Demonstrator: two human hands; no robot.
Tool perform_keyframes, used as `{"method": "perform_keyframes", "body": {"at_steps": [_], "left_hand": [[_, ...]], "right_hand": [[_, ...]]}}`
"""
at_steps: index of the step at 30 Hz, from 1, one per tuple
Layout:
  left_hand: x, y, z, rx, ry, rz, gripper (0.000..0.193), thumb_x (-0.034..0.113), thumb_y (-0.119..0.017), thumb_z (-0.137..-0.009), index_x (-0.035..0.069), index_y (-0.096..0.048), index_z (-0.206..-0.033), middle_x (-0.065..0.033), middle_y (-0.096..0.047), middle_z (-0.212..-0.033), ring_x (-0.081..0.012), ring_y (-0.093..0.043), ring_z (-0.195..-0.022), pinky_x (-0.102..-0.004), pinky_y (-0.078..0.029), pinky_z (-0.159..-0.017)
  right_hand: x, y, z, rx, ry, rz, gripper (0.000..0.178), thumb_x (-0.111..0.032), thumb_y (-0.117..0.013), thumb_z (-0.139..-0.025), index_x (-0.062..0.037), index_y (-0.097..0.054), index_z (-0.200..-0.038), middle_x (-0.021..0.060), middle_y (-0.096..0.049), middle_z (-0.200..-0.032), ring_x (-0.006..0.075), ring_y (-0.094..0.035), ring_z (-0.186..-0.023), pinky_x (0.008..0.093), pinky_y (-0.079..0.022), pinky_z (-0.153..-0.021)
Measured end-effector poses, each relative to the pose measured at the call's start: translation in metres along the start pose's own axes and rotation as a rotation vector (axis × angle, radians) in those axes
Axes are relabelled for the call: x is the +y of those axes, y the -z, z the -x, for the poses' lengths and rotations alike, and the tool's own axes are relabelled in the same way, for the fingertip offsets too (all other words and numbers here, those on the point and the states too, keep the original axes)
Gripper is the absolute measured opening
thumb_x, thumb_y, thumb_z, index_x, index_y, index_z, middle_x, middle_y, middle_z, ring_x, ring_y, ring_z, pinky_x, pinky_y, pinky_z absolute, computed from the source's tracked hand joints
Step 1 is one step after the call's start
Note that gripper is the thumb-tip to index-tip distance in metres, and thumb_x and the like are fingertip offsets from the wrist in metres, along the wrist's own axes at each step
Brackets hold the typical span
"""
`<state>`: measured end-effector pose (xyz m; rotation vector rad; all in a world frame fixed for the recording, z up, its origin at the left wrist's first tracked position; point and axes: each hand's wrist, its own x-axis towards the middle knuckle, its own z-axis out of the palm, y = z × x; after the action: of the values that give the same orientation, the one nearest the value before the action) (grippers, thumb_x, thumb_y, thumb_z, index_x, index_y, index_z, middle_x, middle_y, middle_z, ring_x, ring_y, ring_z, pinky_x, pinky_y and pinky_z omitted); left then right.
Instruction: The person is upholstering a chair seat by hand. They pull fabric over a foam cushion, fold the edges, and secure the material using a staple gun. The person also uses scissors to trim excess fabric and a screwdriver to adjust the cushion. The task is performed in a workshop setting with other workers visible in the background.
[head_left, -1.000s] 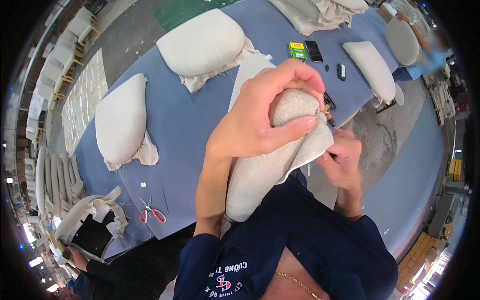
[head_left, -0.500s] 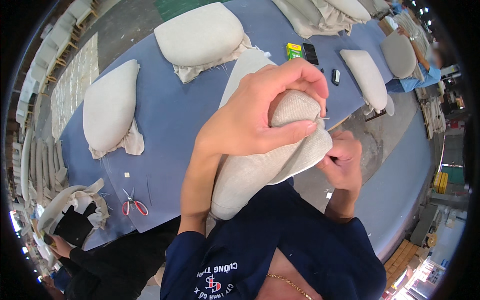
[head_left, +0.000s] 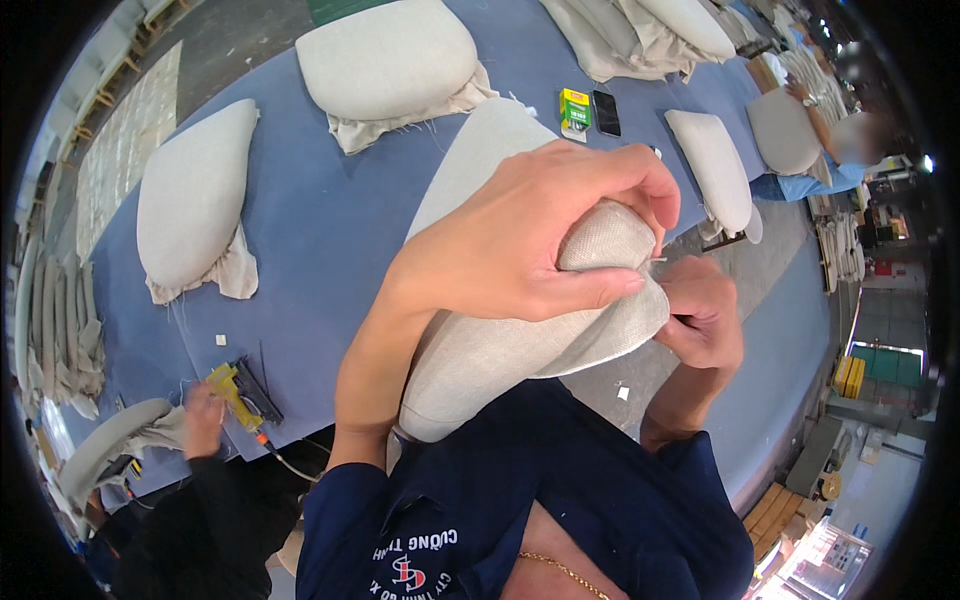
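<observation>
A beige fabric-covered cushion [head_left: 480, 355] lies tilted across the front of my chest, its far end resting above the blue table. My left hand [head_left: 510, 235] is wrapped round its upper end, thumb and fingers curled about a rounded, padded corner. A loose fabric flap hangs open below that corner, and a few threads stick out beside my left thumb. At the right edge of this flap, my right hand [head_left: 703, 310] is closed, fingers pinched on the fabric. Its fingertips are partly hidden, so anything else between them cannot be made out.
Padded seat cushions [head_left: 195, 200] with trailing fabric lie on the blue table [head_left: 330, 240]. A green-and-yellow box [head_left: 574, 112] and a phone [head_left: 606, 113] lie beyond my hands. At lower left, a co-worker's hand [head_left: 204, 418] is by a yellow staple gun [head_left: 236, 395] with a hose.
My view has shifted slightly, while both hands keep their hold on the cushion. A yellow staple gun now lies where red-handled scissors were, and the co-worker's hand has moved beside it.
</observation>
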<state>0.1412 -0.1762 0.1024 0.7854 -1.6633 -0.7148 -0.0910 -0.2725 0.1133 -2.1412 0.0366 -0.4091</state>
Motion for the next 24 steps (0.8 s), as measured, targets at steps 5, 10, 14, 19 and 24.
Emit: {"method": "perform_keyframes", "body": {"at_steps": [5,10,14,19,24], "left_hand": [[0.001,0.003,0.004,0.042,0.031,0.122,0.045,-0.001,-0.076,-0.078,0.0,-0.056,-0.119,-0.0103,-0.066,-0.107,-0.0187,-0.066,-0.102,-0.0328,-0.049,-0.093],[-0.002,0.001,-0.002,0.006,0.014,0.103,0.048,-0.002,-0.076,-0.078,-0.001,-0.055,-0.12,-0.0103,-0.066,-0.107,-0.0188,-0.066,-0.102,-0.0329,-0.05,-0.092],[-0.003,-0.002,-0.007,-0.027,0.009,0.018,0.049,-0.003,-0.076,-0.077,-0.001,-0.053,-0.121,-0.0119,-0.067,-0.104,-0.0194,-0.066,-0.102,-0.0337,-0.05,-0.092],[0.0,0.009,-0.004,-0.051,-0.02,0.069,0.05,-0.003,-0.077,-0.076,-0.002,-0.052,-0.119,-0.0148,-0.068,-0.105,-0.0216,-0.066,-0.102,-0.0345,-0.051,-0.091],[0.028,0.061,0.028,0.022,0.046,0.035,0.045,0.001,-0.083,-0.072,0.002,-0.06,-0.111,-0.0115,-0.07,-0.098,-0.0224,-0.066,-0.098,-0.0374,-0.047,-0.094]], "right_hand": [[0.0,-0.01,-0.002,0.062,0.053,0.058,0.016,-0.011,-0.069,-0.09,-0.0002,-0.069,-0.078,0.0087,-0.052,-0.055,0.0252,-0.052,-0.044,0.0346,-0.035,-0.045],[0.004,-0.039,0.017,0.278,0.016,0.022,0.013,-0.006,-0.068,-0.088,-0.0006,-0.069,-0.076,0.0077,-0.055,-0.056,0.0237,-0.054,-0.045,0.0335,-0.037,-0.046],[0.01,-0.071,0.014,0.498,0.039,0.013,0.008,-0.002,-0.069,-0.085,0.001,-0.07,-0.077,0.0086,-0.058,-0.058,0.0232,-0.056,-0.046,0.0327,-0.039,-0.047],[0.001,-0.064,0.014,0.406,-0.014,-0.023,0.008,-0.005,-0.071,-0.087,0.001,-0.073,-0.083,0.0096,-0.061,-0.06,0.0233,-0.059,-0.048,0.0327,-0.04,-0.048],[0.014,-0.063,0.022,0.143,-0.173,-0.19,0.018,-0.013,-0.069,-0.092,0.0007,-0.075,-0.083,0.0083,-0.062,-0.06,0.0172,-0.057,-0.048,0.0316,-0.039,-0.048]]}}
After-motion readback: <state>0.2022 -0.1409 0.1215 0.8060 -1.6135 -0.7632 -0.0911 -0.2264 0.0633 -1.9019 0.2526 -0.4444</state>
